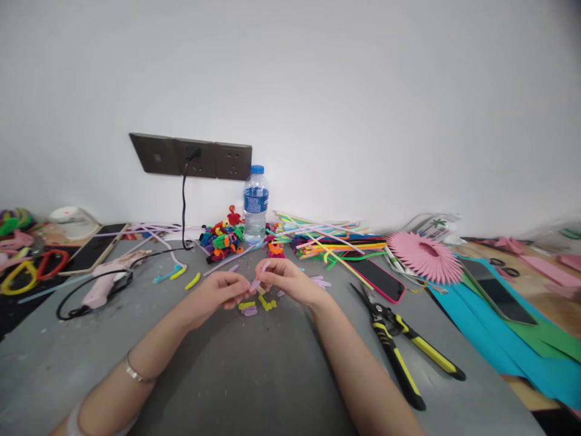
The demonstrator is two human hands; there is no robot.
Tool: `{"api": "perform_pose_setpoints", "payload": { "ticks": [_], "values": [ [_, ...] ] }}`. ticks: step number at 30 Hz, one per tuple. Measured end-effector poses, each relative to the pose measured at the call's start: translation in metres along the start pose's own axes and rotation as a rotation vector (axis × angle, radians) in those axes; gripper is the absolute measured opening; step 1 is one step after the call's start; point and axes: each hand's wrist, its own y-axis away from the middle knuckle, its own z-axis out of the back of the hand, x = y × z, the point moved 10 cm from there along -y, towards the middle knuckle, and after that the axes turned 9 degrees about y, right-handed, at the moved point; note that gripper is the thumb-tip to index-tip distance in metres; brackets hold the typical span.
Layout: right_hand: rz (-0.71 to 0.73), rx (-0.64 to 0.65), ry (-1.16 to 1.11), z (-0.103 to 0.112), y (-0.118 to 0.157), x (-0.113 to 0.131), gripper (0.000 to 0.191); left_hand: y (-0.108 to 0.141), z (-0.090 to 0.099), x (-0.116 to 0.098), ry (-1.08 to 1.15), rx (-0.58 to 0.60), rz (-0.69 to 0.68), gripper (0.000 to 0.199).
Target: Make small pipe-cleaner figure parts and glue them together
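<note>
At the middle of the frame, the left hand (226,290) and right hand (288,280) meet at a small purple piece (255,285). Each grip is nearly closed, fingertips pinching it above the counter (236,375). A yellow strip (246,306) lies just below; shears (379,311) rest at lower right.

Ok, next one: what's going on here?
A person's left hand and right hand meet over a grey table, pinching a small lilac piece at the fingertips. Short yellow pieces lie close by the hands. The black-and-yellow cutters rest to the right, a pink corded tool to the left, and a pile of coloured strips near the wall.
</note>
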Motion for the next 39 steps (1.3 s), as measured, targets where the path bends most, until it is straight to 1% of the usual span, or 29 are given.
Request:
{"api": "perform_pose_setpoints", "payload": {
  "ticks": [2, 5, 6, 8, 10, 13, 16, 18, 22, 26, 28, 31, 34, 36, 39],
  "values": [
    [-0.008, 0.096, -0.009, -0.010, 0.003, 0.003, 0.029, 0.003, -0.011, 0.007, 0.017, 0.090, 0.076, 0.036],
    [-0.026, 0.246, -0.043, -0.027, 0.006, 0.005, 0.029, 0.007, -0.025, 0.018, 0.101, 0.186, 0.184, 0.032],
    [-0.029, 0.269, -0.048, -0.030, 0.007, 0.005, 0.029, 0.008, -0.027, 0.021, 0.130, 0.204, 0.213, 0.031],
    [-0.022, 0.270, -0.051, -0.031, 0.006, 0.005, 0.029, 0.009, -0.028, 0.025, 0.165, 0.212, 0.243, 0.029],
    [-0.002, 0.236, -0.048, -0.030, 0.004, 0.006, 0.029, 0.008, -0.025, 0.026, 0.173, 0.197, 0.233, 0.029],
    [0.021, 0.150, -0.056, -0.025, 0.001, 0.008, 0.028, 0.004, -0.016, 0.022, 0.160, 0.149, 0.167, 0.029],
    [0.065, -0.005, -0.064, -0.014, -0.002, 0.011, 0.028, 0.000, -0.006, 0.014, 0.164, 0.063, 0.080, 0.027],
    [0.136, -0.123, -0.036, -0.006, -0.004, 0.016, 0.027, -0.001, 0.001, 0.007, 0.198, -0.008, 0.015, 0.028],
    [0.302, -0.323, 0.113, 0.003, -0.001, 0.030, 0.025, -0.001, 0.011, -0.006, 0.284, -0.142, -0.113, 0.033],
    [0.448, -0.492, 0.277, -0.002, 0.008, 0.043, 0.020, 0.002, 0.019, -0.009, 0.358, -0.264, -0.194, 0.033],
    [0.494, -0.552, 0.370, -0.007, 0.013, 0.049, 0.017, 0.004, 0.022, -0.007, 0.406, -0.320, -0.224, 0.032],
    [0.527, -0.600, 0.480, -0.012, 0.017, 0.054, 0.013, 0.005, 0.021, -0.002, 0.468, -0.361, -0.229, 0.032],
    [0.532, -0.616, 0.454, -0.007, 0.018, 0.051, 0.009, 0.004, 0.019, 0.004, 0.471, -0.360, -0.162, 0.035],
    [0.506, -0.588, 0.351, 0.000, 0.013, 0.045, 0.006, 0.002, 0.022, 0.001, 0.383, -0.339, -0.154, 0.036],
    [0.408, -0.519, 0.163, 0.012, 0.003, 0.029, 0.009, 0.003, 0.031, -0.012, 0.152, -0.330, -0.234, 0.033]
  ]
}}
